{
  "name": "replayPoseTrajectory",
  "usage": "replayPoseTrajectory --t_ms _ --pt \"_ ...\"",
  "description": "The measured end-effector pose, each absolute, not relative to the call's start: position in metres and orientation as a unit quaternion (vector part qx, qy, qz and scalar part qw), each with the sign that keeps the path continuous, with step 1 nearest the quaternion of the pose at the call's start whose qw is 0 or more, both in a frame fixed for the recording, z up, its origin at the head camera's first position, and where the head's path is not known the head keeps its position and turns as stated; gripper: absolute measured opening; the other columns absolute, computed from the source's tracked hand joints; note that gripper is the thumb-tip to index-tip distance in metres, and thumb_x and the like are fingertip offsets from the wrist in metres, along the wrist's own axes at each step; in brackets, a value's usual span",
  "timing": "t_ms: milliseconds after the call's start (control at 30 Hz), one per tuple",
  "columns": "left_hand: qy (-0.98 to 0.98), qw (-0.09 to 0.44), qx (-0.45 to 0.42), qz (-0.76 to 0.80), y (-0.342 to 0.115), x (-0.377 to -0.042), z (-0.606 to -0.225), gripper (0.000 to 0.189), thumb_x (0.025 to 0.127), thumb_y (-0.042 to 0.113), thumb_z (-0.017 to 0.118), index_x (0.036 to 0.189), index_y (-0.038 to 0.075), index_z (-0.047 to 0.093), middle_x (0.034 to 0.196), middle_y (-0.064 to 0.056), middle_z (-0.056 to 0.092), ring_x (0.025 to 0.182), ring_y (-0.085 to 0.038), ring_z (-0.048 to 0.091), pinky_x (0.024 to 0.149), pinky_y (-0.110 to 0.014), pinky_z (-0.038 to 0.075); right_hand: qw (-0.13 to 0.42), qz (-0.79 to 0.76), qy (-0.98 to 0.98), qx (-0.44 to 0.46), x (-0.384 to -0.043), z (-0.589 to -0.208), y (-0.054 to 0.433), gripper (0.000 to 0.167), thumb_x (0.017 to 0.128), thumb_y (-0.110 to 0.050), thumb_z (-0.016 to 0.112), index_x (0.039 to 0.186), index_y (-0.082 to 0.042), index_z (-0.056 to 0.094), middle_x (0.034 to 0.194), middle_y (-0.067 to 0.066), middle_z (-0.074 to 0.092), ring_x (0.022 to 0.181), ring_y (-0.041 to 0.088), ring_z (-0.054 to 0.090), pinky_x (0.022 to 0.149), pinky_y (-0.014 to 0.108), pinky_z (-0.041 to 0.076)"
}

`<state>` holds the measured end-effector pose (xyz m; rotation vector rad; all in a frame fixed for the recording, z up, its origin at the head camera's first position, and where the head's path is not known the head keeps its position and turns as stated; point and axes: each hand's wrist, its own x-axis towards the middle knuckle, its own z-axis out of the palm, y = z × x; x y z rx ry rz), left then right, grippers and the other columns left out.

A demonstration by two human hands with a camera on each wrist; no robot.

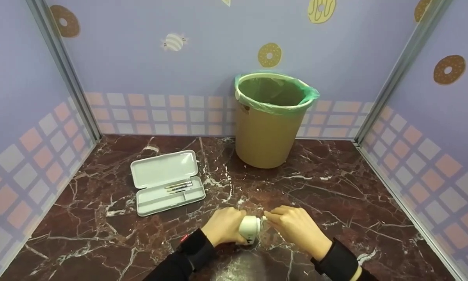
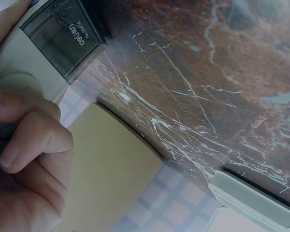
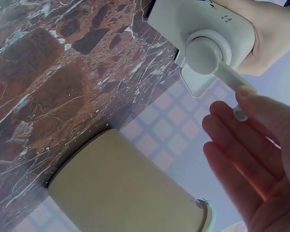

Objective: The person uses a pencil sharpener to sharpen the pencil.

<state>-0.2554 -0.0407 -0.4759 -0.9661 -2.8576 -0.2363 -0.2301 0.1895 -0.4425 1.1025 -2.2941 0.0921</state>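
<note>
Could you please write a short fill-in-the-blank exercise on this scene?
The left hand grips the sharpener while the right hand holds its ____.
The bag lining the bin is ____.
The pencil case has its lid ____.
In the head view, the pencil case lies to the ____ of the bin.

Missing words: crank handle; green; open; left.

The head camera looks forward and down from before the tan, round bin [image 1: 267,136] with its green plastic liner [image 1: 271,107]; it is the widest view. Both wrist cameras face the bin from close behind the white, crank-handled sharpener [image 3: 203,24], images rolled, marbled dark-red tabletop [image 3: 48,92] above the bin. All views share bin and sharpener; head and left wrist share the pale, rectangular open case [image 1: 165,169].
</note>
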Motion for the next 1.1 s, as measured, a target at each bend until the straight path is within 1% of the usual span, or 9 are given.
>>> replayPoseTrajectory --t_ms 100,267,367,500,633,733,967,1100 --pt "-0.943 0.055 -0.318 -0.083 -0.041 -0.256 -0.476 0.052 0.060 0.043 0.095 0.091 0.012 0.067 0.082 -0.001 0.073 0.068 -0.015 0.066 0.062 -0.027 0.057 0.289 0.032 -0.866 0.407 -0.231 -0.442 0.188 0.023 0.082 -0.020 0.083 0.104 -0.014 0.080 0.083 -0.004 0.075 0.072 0.010 0.070 0.061 0.025 0.058" --pt "-0.940 0.055 -0.322 -0.097 -0.041 -0.255 -0.477 0.050 0.060 0.040 0.096 0.089 0.012 0.066 0.080 -0.001 0.072 0.068 -0.016 0.066 0.062 -0.028 0.057 0.295 0.017 -0.869 0.397 -0.236 -0.444 0.186 0.019 0.079 -0.013 0.084 0.096 -0.015 0.076 0.076 -0.006 0.070 0.067 0.010 0.066 0.054 0.025 0.053" --pt "-0.940 0.052 -0.322 -0.102 -0.041 -0.255 -0.478 0.050 0.060 0.040 0.096 0.089 0.012 0.066 0.079 0.000 0.072 0.067 -0.014 0.065 0.061 -0.027 0.057 0.294 0.007 -0.872 0.390 -0.242 -0.447 0.184 0.025 0.073 -0.007 0.086 0.093 -0.015 0.074 0.074 -0.006 0.069 0.065 0.011 0.064 0.053 0.025 0.053" --pt "-0.940 0.050 -0.322 -0.105 -0.040 -0.253 -0.479 0.050 0.060 0.040 0.095 0.089 0.012 0.066 0.079 0.000 0.071 0.065 -0.014 0.064 0.058 -0.025 0.055 0.289 -0.006 -0.879 0.380 -0.250 -0.452 0.182 0.031 0.066 -0.003 0.087 0.090 -0.015 0.072 0.071 -0.006 0.066 0.063 0.012 0.062 0.052 0.026 0.052" --pt "-0.939 0.046 -0.322 -0.108 -0.040 -0.252 -0.479 0.049 0.060 0.039 0.095 0.089 0.012 0.066 0.079 0.000 0.071 0.065 -0.013 0.063 0.057 -0.025 0.054 0.285 -0.018 -0.881 0.378 -0.257 -0.457 0.181 0.032 0.062 0.001 0.085 0.085 -0.016 0.069 0.067 -0.007 0.062 0.060 0.012 0.060 0.049 0.026 0.050" --pt "-0.940 0.045 -0.321 -0.107 -0.041 -0.253 -0.478 0.049 0.060 0.039 0.095 0.089 0.012 0.066 0.079 0.000 0.071 0.065 -0.014 0.063 0.058 -0.026 0.055 0.287 -0.019 -0.878 0.382 -0.261 -0.459 0.180 0.034 0.060 0.002 0.083 0.084 -0.016 0.068 0.067 -0.006 0.062 0.061 0.012 0.060 0.050 0.027 0.050" --pt "-0.938 0.051 -0.327 -0.102 -0.043 -0.255 -0.476 0.047 0.061 0.038 0.095 0.088 0.012 0.066 0.078 0.000 0.071 0.065 -0.014 0.063 0.059 -0.026 0.055 0.280 -0.016 -0.877 0.389 -0.266 -0.463 0.179 0.034 0.059 0.004 0.082 0.084 -0.015 0.068 0.069 -0.005 0.065 0.062 0.014 0.062 0.051 0.029 0.053" --pt "-0.938 0.053 -0.327 -0.103 -0.044 -0.256 -0.477 0.047 0.061 0.038 0.094 0.088 0.012 0.066 0.078 0.000 0.071 0.065 -0.014 0.063 0.059 -0.027 0.056 0.279 -0.012 -0.877 0.391 -0.269 -0.466 0.179 0.033 0.062 0.004 0.081 0.086 -0.015 0.069 0.070 -0.005 0.067 0.063 0.014 0.063 0.053 0.029 0.053"
